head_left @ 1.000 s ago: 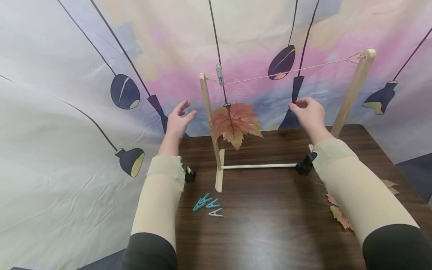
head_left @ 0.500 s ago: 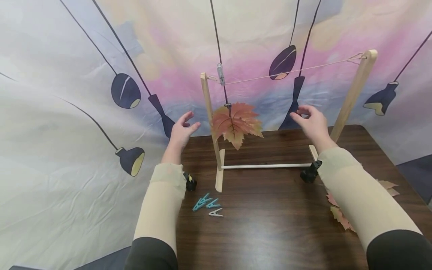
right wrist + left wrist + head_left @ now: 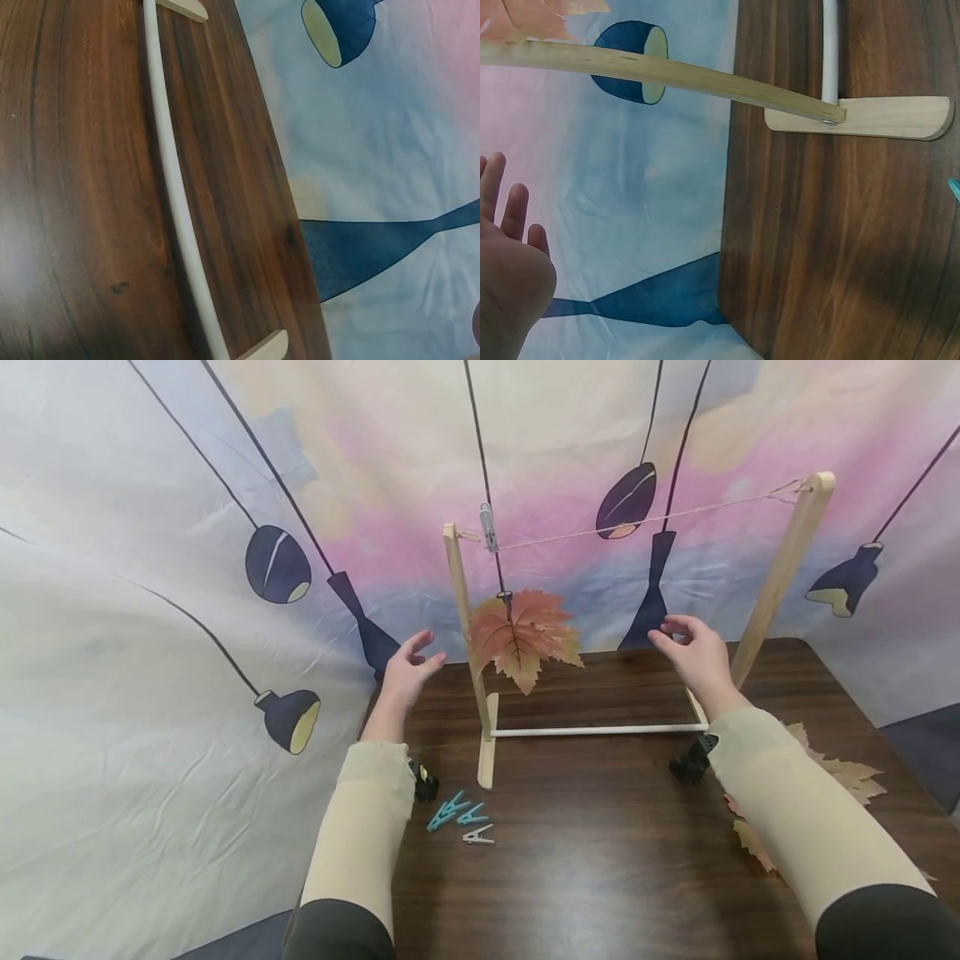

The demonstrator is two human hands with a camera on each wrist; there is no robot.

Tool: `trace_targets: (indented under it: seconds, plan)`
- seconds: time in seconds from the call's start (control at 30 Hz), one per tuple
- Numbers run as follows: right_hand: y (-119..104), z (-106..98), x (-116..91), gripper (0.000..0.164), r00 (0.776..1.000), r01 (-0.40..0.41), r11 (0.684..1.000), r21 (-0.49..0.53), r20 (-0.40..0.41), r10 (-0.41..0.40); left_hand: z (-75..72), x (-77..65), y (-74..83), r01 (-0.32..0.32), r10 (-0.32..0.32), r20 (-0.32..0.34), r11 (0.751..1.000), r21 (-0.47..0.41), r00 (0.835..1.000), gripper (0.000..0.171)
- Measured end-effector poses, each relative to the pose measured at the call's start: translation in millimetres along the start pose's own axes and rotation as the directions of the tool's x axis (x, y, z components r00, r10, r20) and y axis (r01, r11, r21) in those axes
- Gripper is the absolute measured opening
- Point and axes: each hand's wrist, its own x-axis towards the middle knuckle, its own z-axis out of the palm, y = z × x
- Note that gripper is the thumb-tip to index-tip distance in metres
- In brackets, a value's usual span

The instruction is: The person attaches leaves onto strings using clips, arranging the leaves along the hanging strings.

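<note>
My left hand (image 3: 405, 681) is held in the air left of the wooden rack's left post (image 3: 467, 627), fingers loosely bent and holding nothing. In the left wrist view its palm and several fingertips (image 3: 514, 214) show, apart from the post. My right hand (image 3: 697, 660) hovers inside the right post (image 3: 783, 581), thumb and fingers apart with nothing between them. A string (image 3: 637, 524) runs between the post tops. On its left end sits a grey clothespin (image 3: 489, 527), and an orange maple leaf (image 3: 528, 639) hangs below it.
Several teal clothespins (image 3: 448, 812) and a whitish clothespin (image 3: 478, 835) lie on the brown table (image 3: 585, 877). More artificial leaves (image 3: 851, 775) lie at the right, partly behind my forearm. A white rod (image 3: 600, 730) joins the rack's feet. A painted cloth (image 3: 360, 460) hangs behind.
Both hands have dropped lower, the right also shifting slightly right. More of the leaves at the right shows past my forearm. The hanging leaf and clothespins have stayed put.
</note>
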Motion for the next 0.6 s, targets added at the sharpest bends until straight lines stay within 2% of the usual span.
trace_targets:
  seconds: [0.17,0.47,0.57,0.6]
  plan:
    - [8,-2,-7,0.063,0.999,-0.033,0.999,0.022,0.026,0.032,-0.2,-3.5,-11.3,0.008,-0.008,0.012,1.000,-0.001,1.000,0.065]
    - [22,1,-15,0.062,0.999,-0.019,1.000,-0.004,0.031,0.019,1.6,-11.7,-25.5,0.040,-0.041,0.028,0.998,0.042,0.999,0.067]
    - [28,2,-16,0.061,1.000,-0.011,1.000,-0.009,0.021,0.012,-0.3,-19.9,-15.0,0.063,-0.065,0.050,0.997,0.038,0.997,0.065]
    - [30,2,-17,0.061,1.000,-0.009,1.000,-0.011,0.023,0.009,-0.4,-20.7,-16.8,0.065,-0.067,0.054,0.997,0.037,0.996,0.064]
